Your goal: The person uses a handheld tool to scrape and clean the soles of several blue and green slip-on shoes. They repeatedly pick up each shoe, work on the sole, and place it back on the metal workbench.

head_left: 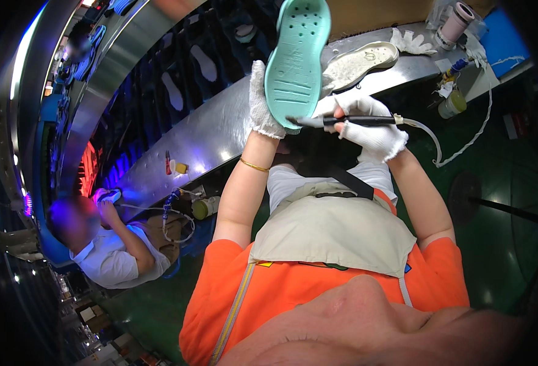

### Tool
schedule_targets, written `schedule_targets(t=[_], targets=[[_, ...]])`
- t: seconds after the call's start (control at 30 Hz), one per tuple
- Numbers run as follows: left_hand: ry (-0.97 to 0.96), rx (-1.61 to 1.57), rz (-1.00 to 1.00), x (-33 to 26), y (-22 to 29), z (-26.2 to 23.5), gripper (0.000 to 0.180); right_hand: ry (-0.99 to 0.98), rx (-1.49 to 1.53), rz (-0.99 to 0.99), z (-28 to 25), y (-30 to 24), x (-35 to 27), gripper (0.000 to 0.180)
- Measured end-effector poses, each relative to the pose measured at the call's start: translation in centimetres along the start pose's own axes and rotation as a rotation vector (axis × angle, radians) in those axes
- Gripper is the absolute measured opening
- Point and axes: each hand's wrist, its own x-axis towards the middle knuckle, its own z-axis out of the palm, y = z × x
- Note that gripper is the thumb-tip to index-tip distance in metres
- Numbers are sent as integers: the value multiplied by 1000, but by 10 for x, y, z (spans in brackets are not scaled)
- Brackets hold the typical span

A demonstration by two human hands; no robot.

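A teal foam shoe sole [296,67] with small holes at its far end is held up over the edge of the metal bench [202,125]. My left hand [261,107], in a white knit glove, grips it along its left side and near end. In my right hand [373,135], gloved in white with bare fingertips showing, is a black pen-like brush [366,120]. A thin pale tube [429,137] runs from its back end. The brush's tip meets the sole's near end. Just beyond my right hand, an off-white shoe sole [362,64] lies on the bench.
A white glove [412,41] and a pink tumbler [455,25] sit at the far right of the bench. Below them is a yellowish jar [452,105]. Pale insoles [172,91] lie on a dark surface beyond the bench. A co-worker [119,250] sits at the left.
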Motion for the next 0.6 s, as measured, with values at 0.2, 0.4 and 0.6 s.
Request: schedule_targets(t=[0.2, 0.4, 0.6], targets=[[82, 209, -53, 8, -2, 10, 65, -98, -335, -114, 5, -3, 16, 20], [172, 284, -213, 12, 4, 5, 52, -139, -495, 102, 0, -2, 19, 15], [406, 513, -266, 15, -2, 9, 41, -197, -365, 191, -18, -24, 20, 13]])
